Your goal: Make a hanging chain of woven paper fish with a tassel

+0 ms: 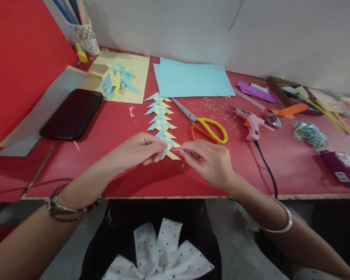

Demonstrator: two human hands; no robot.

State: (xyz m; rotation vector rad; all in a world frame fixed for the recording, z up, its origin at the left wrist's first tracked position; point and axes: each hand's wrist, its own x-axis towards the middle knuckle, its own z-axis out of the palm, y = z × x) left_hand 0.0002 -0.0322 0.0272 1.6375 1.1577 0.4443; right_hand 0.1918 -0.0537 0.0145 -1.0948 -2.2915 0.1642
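Note:
A column of woven blue and yellow paper fish [161, 116], or similar pointed shapes, lies on the red table in front of me. Over its near end, my left hand [148, 149] is closed in a pinch; whatever is between the fingertips is too small to make out. Just to the right, my right hand [208, 157] pinches a thin pale thread [175, 148], which loops across the gap between both hands. Beyond the right hand rest scissors [208, 127] with yellow and orange handles, their blades partly spread.
Light blue paper [195, 79] and a yellow sheet [137, 74] with paper strips [119, 77] lie at the back. A black phone [72, 113] is on the left. Rightward are a pink glue gun [251, 122] with a cord, a thread bundle [309, 134] and a purple box [341, 165].

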